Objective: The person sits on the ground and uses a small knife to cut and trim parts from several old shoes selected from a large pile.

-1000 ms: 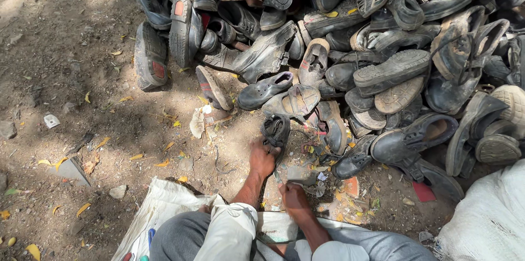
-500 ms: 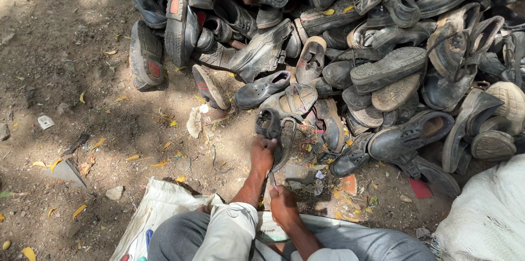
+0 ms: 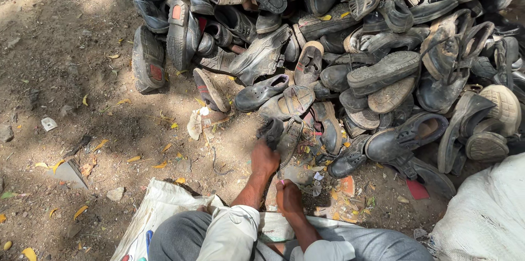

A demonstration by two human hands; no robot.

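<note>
nearest the camera, grey trousers and rolled pale sleeves are seen above a white woven sack (image 3: pixel 158 206) spread on the dirt ground (image 3: pixel 65 75). just beyond, the right hand (image 3: pixel 289 198) is held low and curled near the ground; whether its fingers are clenched on anything cannot be told. a little farther out, the left hand (image 3: pixel 264 158) is raised, its fingers closed around the lower end of a dark worn sandal (image 3: pixel 280 136), which is lifted at the near edge of the heap. the sandal is judged light, limp in the straps and stiffer in the sole, dusty rather than slippery, and best gripped across the sole's middle or at the heel. beyond it, a large pile of old shoes (image 3: pixel 350 48) is spread across the ground, with a white bag (image 3: pixel 486 217) at the right.
</note>
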